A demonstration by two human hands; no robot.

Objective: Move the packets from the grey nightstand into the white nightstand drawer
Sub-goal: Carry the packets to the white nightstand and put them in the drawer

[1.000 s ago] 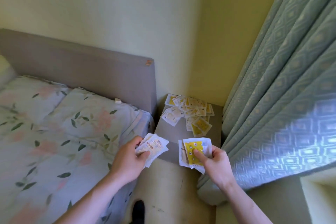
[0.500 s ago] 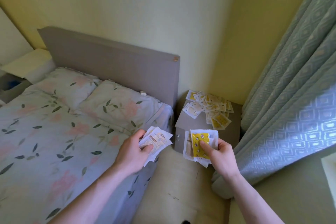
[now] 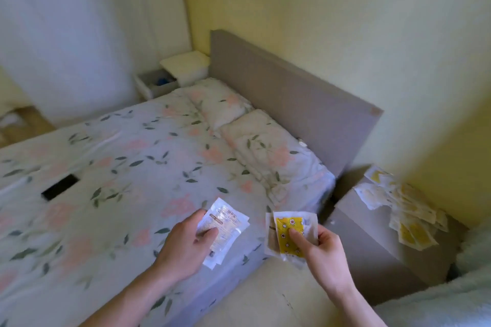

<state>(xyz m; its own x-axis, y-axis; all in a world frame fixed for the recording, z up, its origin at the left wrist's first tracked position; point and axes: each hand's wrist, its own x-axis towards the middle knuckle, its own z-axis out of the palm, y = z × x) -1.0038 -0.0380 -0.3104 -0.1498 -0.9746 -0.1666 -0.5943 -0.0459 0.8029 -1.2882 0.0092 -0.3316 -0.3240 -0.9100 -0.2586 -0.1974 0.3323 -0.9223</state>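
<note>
The left hand (image 3: 183, 244) has its grip pinched on a small stack of white printed packets (image 3: 225, 223) over the floral-sheeted bed (image 3: 119, 167). The right hand (image 3: 324, 249) grips a few packets fronted by a yellow patterned one (image 3: 288, 228), thumb pressed on its face. A loose pile of white and yellow packets (image 3: 398, 210) lies on the grey boxy nightstand (image 3: 372, 241) right of the bed. The white nightstand (image 3: 183, 66) stands beyond the bed, its drawer (image 3: 156, 82) pulled open
</note>
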